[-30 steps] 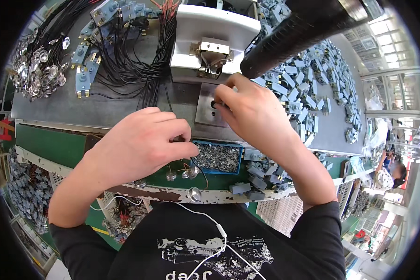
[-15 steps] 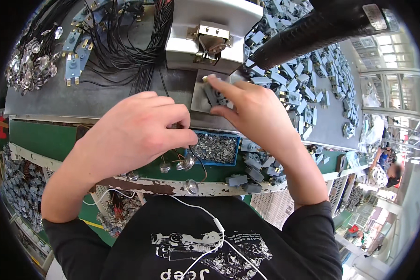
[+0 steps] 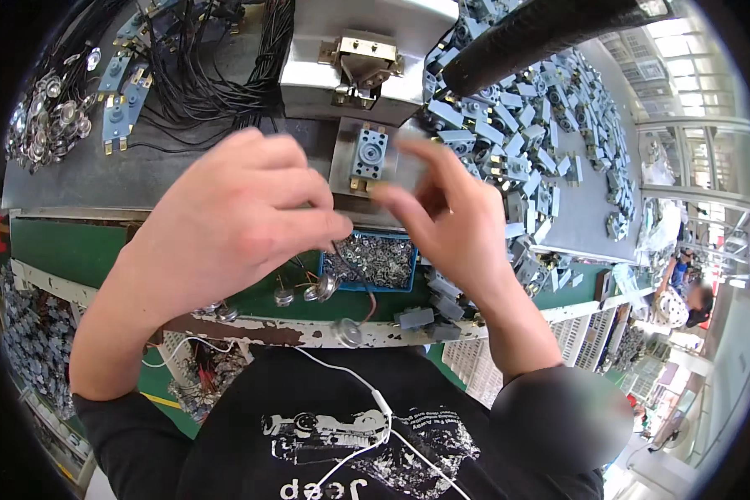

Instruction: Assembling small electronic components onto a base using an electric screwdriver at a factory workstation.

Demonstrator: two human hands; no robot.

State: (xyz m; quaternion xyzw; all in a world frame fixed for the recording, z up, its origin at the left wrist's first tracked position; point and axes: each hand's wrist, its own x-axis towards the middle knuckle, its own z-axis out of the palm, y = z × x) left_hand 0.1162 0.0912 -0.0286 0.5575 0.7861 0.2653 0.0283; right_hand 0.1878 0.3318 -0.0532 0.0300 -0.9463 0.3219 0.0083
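Observation:
A small grey switch-like block (image 3: pixel 370 155) with a round center and brass terminals lies on a flat metal plate (image 3: pixel 341 172). Just right of it is my right hand (image 3: pixel 454 212), its thumb and fingers apart with nothing between them. My left hand (image 3: pixel 237 221), left of the plate, pinches a thin dark wire (image 3: pixel 361 271) between thumb and finger. From that wire hangs a round metal disc (image 3: pixel 348 332), blurred. More wires with round metal discs (image 3: pixel 284 297) dangle beneath the left hand; whether its hidden fingers hold these I cannot tell.
Behind the plate stands a metal fixture (image 3: pixel 366 67). A blue tray (image 3: pixel 411 277) of small metal pieces sits below. Grey blocks (image 3: pixel 520 125) are heaped at right, under a black tube (image 3: pixel 541 42). Black wires (image 3: pixel 225 104) and metal discs (image 3: pixel 46 125) lie at left.
My right hand has let go of the grey block and drawn off to the right. The block now lies flat on the plate. My left hand stays pinched on the wire.

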